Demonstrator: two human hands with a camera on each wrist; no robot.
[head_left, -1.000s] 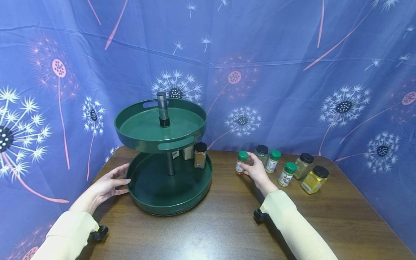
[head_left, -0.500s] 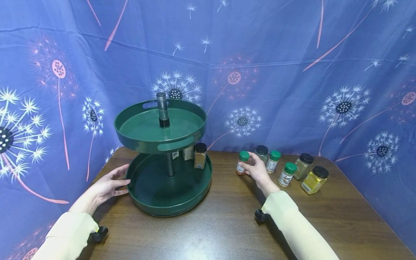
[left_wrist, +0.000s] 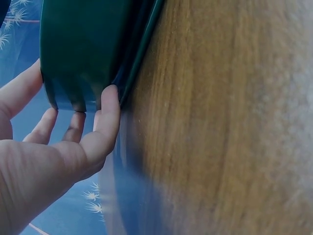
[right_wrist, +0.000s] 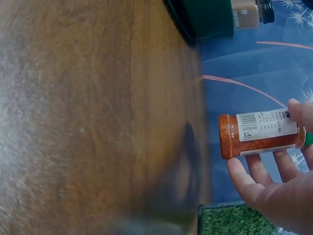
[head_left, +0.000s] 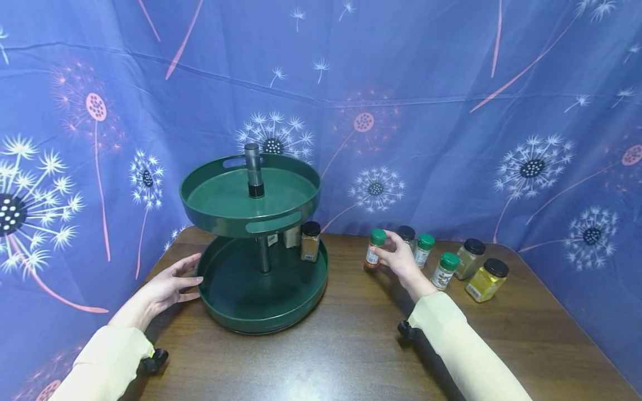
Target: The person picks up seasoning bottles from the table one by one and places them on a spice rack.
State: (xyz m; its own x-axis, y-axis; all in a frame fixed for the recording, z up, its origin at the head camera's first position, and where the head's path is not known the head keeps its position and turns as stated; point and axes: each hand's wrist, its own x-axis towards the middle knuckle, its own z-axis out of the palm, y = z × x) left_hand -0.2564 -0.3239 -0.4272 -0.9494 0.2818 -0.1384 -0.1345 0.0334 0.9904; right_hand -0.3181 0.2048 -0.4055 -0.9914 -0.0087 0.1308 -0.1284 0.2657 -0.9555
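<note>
A two-tier green turntable organizer [head_left: 261, 323] stands left of centre on the table, its round trays joined by a metal post. Against the left side of the lower tray, my left hand [head_left: 163, 292] rests its fingertips, fingers spread; the left wrist view shows them along the tray wall [left_wrist: 80, 54]. My right hand [head_left: 401, 262] pinches a small spice jar [head_left: 373, 255] with a green lid and red-orange contents, held upright between thumb and fingers. In the right wrist view a barcode label [right_wrist: 266, 125] faces out, and its base is just off the table.
On the lower tray, a brown spice jar [head_left: 310, 242] with a black lid stands at the back right, beside a partly hidden pale container [head_left: 291, 236]. Right of my right hand stand several more jars, including a green-lidded one [head_left: 442, 273] and a yellow one [head_left: 485, 283]. A patterned blue cloth [head_left: 426, 139] hangs behind.
The spice jar in my right hand has shifted slightly right and risen a little. My left hand keeps its place at the lower tray. The head view has shifted slightly.
</note>
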